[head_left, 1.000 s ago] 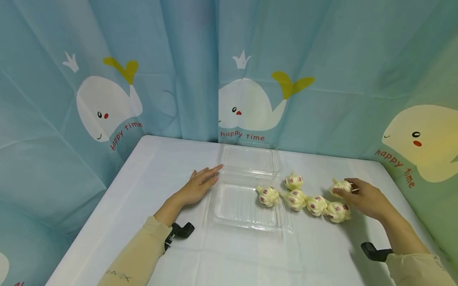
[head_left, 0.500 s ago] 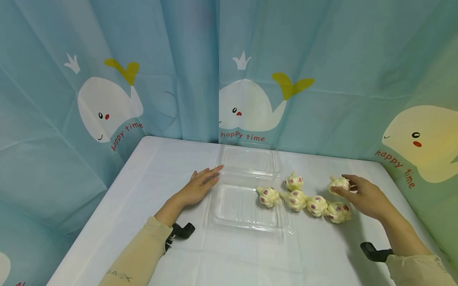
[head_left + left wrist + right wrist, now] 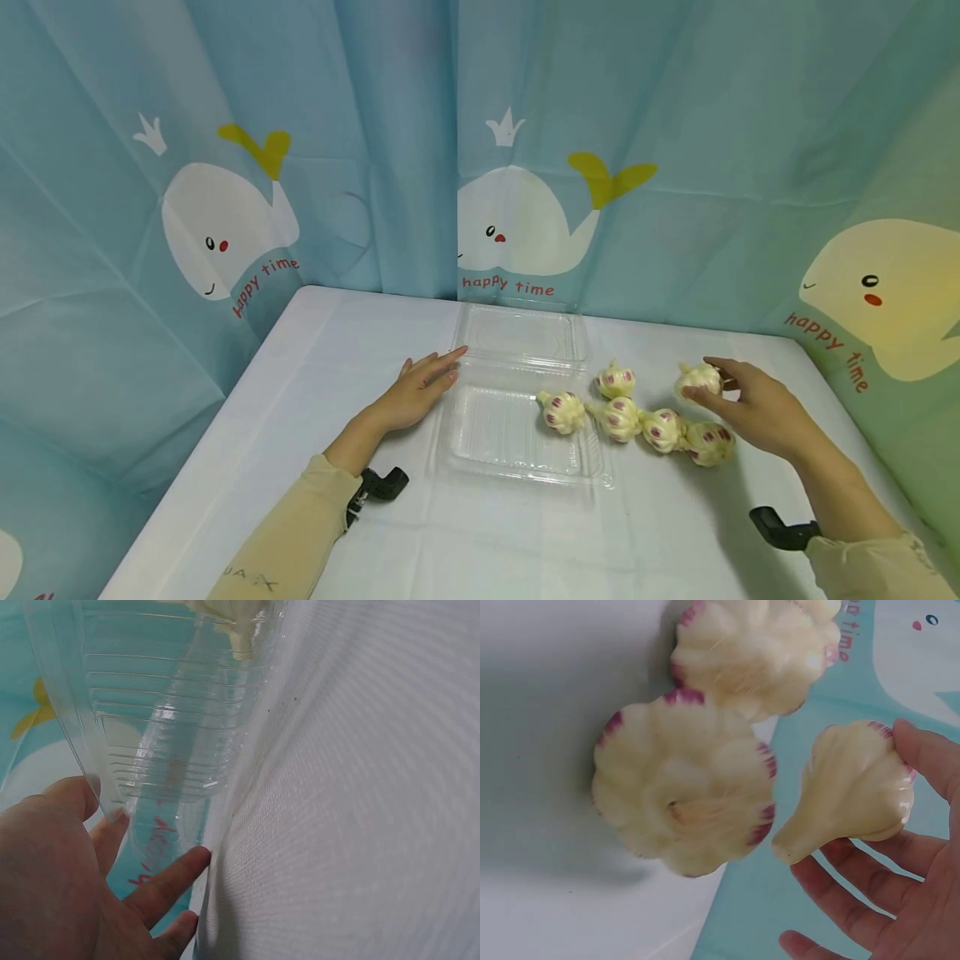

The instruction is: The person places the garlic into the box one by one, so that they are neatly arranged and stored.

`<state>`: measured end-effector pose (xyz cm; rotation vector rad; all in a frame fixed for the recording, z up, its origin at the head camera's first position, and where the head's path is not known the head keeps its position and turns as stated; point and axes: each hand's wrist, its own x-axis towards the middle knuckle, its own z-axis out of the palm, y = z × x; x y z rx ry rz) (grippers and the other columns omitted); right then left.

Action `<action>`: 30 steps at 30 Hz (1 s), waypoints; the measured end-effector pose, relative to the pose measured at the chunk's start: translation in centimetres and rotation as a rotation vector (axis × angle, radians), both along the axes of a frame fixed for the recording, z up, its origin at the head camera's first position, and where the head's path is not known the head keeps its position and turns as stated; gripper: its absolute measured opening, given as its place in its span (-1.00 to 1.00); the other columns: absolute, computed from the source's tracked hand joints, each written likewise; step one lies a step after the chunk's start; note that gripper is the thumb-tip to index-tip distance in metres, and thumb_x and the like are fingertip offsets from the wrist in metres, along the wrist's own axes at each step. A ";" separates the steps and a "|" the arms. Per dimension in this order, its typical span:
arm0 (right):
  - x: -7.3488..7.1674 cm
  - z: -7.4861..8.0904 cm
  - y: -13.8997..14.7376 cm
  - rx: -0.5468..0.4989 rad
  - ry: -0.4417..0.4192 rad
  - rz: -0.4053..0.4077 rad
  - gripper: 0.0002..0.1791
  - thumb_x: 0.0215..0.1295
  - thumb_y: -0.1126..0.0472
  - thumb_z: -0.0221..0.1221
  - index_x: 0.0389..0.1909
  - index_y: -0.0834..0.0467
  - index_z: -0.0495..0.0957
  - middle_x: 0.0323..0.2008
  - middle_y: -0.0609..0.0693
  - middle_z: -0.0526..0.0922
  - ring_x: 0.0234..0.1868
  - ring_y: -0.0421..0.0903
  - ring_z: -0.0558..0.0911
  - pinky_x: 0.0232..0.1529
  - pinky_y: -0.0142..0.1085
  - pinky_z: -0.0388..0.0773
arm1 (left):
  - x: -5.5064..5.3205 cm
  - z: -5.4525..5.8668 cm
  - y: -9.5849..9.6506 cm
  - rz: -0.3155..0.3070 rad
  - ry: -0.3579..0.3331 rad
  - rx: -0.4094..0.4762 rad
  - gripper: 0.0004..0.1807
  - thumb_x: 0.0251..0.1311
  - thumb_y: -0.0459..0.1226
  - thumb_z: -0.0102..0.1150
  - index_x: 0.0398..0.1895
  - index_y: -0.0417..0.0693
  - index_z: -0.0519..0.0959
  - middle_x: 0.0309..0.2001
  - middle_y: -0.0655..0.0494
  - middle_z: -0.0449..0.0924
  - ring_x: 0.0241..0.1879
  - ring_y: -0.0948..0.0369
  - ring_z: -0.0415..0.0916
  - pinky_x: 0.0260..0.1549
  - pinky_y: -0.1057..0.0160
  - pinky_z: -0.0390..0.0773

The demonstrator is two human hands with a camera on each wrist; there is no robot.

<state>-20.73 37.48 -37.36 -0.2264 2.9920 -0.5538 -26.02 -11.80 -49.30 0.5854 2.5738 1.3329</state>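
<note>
My right hand [image 3: 765, 408] grips a garlic bulb [image 3: 697, 382] between thumb and fingers, held above the table behind the row of other bulbs. In the right wrist view that garlic bulb [image 3: 851, 784] has its stem pointing down to the left. My left hand [image 3: 412, 392] lies at the left edge of a clear plastic clamshell box [image 3: 480, 433], fingers spread and extended. In the left wrist view its thumb [image 3: 71, 796] touches the box's rim. One garlic bulb [image 3: 562, 412] sits inside the box's base, at the right side.
Right of the box, several garlic bulbs [image 3: 663, 431] lie close together, with another bulb [image 3: 616, 381] behind them. The box's opened lid [image 3: 521, 335] lies flat toward the back. A blue curtain [image 3: 390, 167] hangs behind the white table [image 3: 510, 542].
My right hand has moved left and slightly away from me, carrying the garlic bulb with it. The left hand and the box have stayed in place.
</note>
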 end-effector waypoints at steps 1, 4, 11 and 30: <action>0.1 0.1 -0.2 0.001 0.003 0.003 -0.09 0.51 -0.25 0.13 0.51 0.40 0.22 0.25 0.52 0.49 0.17 0.47 0.54 -0.05 0.37 0.50 | 0.0 0.0 0.0 0.000 0.002 0.000 -0.45 0.56 0.26 -0.23 0.57 0.74 0.13 0.59 0.25 0.23 0.68 0.01 -0.13 0.61 -0.17 -0.52; 0.2 0.3 -0.6 0.000 0.010 0.012 -0.10 0.51 -0.24 0.14 0.51 0.40 0.22 0.24 0.50 0.50 0.16 0.46 0.55 -0.06 0.36 0.51 | 0.0 0.1 0.0 0.001 0.003 0.003 -0.45 0.56 0.26 -0.23 0.57 0.74 0.13 0.59 0.26 0.23 0.68 0.01 -0.12 0.61 -0.18 -0.51; 0.6 0.6 -1.4 -0.015 0.029 0.024 -0.12 0.49 -0.22 0.17 0.50 0.38 0.25 0.22 0.48 0.52 0.15 0.43 0.57 -0.06 0.33 0.51 | 0.0 0.1 0.0 0.005 0.001 0.006 -0.45 0.55 0.28 -0.23 0.56 0.75 0.14 0.59 0.29 0.24 0.68 0.01 -0.12 0.61 -0.17 -0.52; 1.3 1.3 -4.2 -0.047 0.075 0.088 -0.14 0.45 -0.19 0.24 0.50 0.32 0.29 0.09 0.24 0.61 0.18 0.36 0.58 -0.07 0.21 0.57 | 0.0 0.1 0.0 0.004 -0.001 0.003 -0.44 0.54 0.29 -0.22 0.56 0.76 0.13 0.59 0.25 0.25 0.68 0.02 -0.11 0.61 -0.19 -0.51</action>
